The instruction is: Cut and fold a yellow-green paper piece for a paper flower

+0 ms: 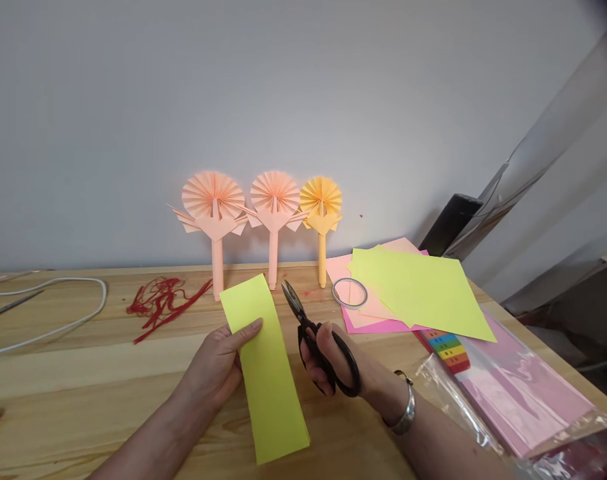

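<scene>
Red threads (158, 293), a white cable (105, 293) and stacked coloured sheets (428, 290) lie on the wooden table (83, 393).

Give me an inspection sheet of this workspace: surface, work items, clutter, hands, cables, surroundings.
Surface: wooden tabletop with visible grain.
Work items: yellow-green paper strip; black-handled scissors.
Clutter: red threads, ring (probably tape), loose paper sheets, plastic packaging; three pleated paper figures upright near the wall.
Hands: left hand grips the strip; right hand holds the scissors by their handles, blades apart from the strip.
Cables: white cable curves across the table's left side.
Surroundings: plain grey wall behind; unidentified black object at right.
</scene>
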The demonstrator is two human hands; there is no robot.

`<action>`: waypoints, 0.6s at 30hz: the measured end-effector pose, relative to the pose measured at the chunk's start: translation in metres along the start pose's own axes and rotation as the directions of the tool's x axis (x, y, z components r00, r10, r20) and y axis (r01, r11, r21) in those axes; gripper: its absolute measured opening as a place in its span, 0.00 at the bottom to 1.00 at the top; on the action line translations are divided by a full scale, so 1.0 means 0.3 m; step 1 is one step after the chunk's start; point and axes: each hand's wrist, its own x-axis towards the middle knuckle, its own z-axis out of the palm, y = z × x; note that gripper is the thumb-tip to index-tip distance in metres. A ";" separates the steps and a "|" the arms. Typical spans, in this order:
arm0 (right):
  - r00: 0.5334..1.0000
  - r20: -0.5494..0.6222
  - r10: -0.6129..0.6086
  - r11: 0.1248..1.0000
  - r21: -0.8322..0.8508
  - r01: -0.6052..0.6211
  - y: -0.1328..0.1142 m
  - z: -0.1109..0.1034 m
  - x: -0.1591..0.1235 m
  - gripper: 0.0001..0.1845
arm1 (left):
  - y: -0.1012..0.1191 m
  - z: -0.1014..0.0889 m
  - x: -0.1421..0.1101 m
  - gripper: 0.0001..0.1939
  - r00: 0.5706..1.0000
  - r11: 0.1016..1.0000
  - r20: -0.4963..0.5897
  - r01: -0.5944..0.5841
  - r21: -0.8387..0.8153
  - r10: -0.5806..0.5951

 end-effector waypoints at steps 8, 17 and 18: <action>0.995 0.094 0.025 0.988 -0.152 -0.011 -0.031 -0.021 -0.010 0.35 | -0.007 -0.007 0.002 0.14 0.999 0.999 0.055 -0.003 0.040 0.001; 0.997 0.080 0.019 0.985 -0.170 -0.005 -0.049 -0.021 -0.023 0.33 | -0.007 -0.005 -0.001 0.13 0.997 0.999 0.074 -0.002 0.051 -0.002; 0.997 0.076 0.016 0.984 -0.176 -0.003 -0.049 -0.021 -0.023 0.32 | -0.006 -0.004 0.000 0.12 0.998 0.999 0.069 0.002 0.054 -0.006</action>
